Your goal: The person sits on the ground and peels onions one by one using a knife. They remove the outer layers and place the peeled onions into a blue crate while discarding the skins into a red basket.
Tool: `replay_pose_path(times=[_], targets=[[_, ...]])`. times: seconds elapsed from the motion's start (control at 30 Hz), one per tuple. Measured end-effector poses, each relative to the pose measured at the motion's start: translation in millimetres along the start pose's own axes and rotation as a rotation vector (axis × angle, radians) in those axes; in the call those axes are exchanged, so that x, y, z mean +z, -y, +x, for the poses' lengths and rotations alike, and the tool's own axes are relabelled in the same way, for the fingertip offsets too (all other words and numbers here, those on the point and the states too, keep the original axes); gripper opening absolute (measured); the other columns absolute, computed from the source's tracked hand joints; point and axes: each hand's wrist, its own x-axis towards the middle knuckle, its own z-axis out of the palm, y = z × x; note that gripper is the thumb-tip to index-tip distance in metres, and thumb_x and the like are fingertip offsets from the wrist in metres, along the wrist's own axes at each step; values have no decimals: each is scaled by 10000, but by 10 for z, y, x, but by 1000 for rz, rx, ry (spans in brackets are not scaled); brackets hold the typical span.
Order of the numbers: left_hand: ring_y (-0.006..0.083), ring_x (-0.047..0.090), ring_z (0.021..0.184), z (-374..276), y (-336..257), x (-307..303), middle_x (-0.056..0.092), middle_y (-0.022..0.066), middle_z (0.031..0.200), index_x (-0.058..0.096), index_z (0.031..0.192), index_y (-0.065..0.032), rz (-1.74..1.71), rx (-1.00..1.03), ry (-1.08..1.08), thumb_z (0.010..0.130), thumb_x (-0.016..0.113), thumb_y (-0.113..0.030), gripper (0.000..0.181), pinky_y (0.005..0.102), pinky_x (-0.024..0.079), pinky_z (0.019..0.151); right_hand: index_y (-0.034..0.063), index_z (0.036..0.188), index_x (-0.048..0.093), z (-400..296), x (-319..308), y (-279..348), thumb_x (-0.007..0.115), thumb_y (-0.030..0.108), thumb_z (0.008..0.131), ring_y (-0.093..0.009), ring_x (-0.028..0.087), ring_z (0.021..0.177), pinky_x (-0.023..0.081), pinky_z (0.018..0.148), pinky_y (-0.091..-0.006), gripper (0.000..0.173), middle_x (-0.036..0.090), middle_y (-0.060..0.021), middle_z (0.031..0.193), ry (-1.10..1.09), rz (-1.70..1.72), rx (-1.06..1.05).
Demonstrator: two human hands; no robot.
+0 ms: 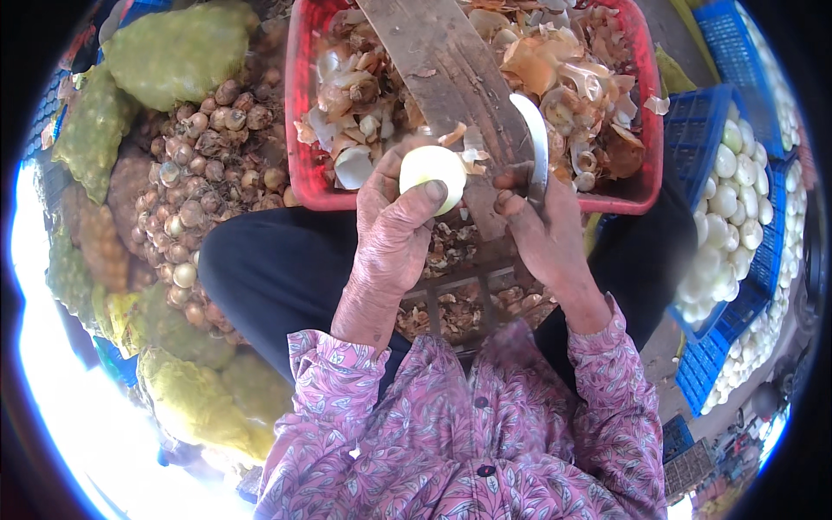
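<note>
A peeled, pale onion (422, 170) is gripped in my left hand (395, 227), its thumb lying across the bulb. My right hand (549, 227) holds a curved knife (538, 143) with the blade pointing up and away from me; its fingers hide the handle. Both hands are over the near edge of a red plastic crate (634, 207), apart from each other. Across the crate lies a worn wooden board (448, 65). Onion skins (552, 58) fill the crate on both sides of the board, and a few scraps of peel (473, 155) rest on the board beside the onion.
Unpeeled onions (195, 169) are heaped on the left, with green mesh sacks (179, 55) behind and yellow ones (195, 403) nearer. Blue plastic crates (692, 120) of peeled onions (731, 195) stand on the right. More skins (455, 312) lie between my legs.
</note>
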Motion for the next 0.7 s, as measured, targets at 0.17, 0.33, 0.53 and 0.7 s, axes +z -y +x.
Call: replay_pose_path(times=[0.17, 0.33, 0.53, 0.7], targets=[[166, 602, 959, -12, 32, 107, 607, 68, 1043, 469, 1250, -21, -39, -38, 94, 711, 752, -124, 618, 298, 483, 881, 26, 931, 594, 43, 60, 210, 649, 229, 890, -37, 473, 538, 384, 467, -186, 214, 526, 12, 645, 13, 390, -117], [205, 615, 951, 23, 64, 9, 622, 80, 1037, 499, 1258, -20, -141, -115, 103, 658, 778, -204, 687, 330, 508, 844, 52, 866, 563, 108, -209, 333, 609, 168, 898, -58, 413, 405, 369, 369, -238, 128, 490, 16, 576, 100, 1111, 97], [265, 629, 935, 67, -148, -37, 619, 128, 1033, 477, 1262, -2, -256, -44, 78, 665, 760, -235, 701, 363, 540, 787, -5, 886, 620, 528, -172, 266, 597, 95, 841, -119, 525, 463, 424, 433, -281, 113, 567, -57, 617, -20, -147, -173], [352, 595, 1051, -62, -553, -231, 545, 227, 1211, 411, 1312, -3, -372, 169, 90, 713, 738, -301, 745, 394, 538, 855, 0, 924, 621, 411, -10, -2, 612, 110, 825, -150, 639, 705, 501, 614, -320, 149, 638, -136, 737, -205, -64, 135]])
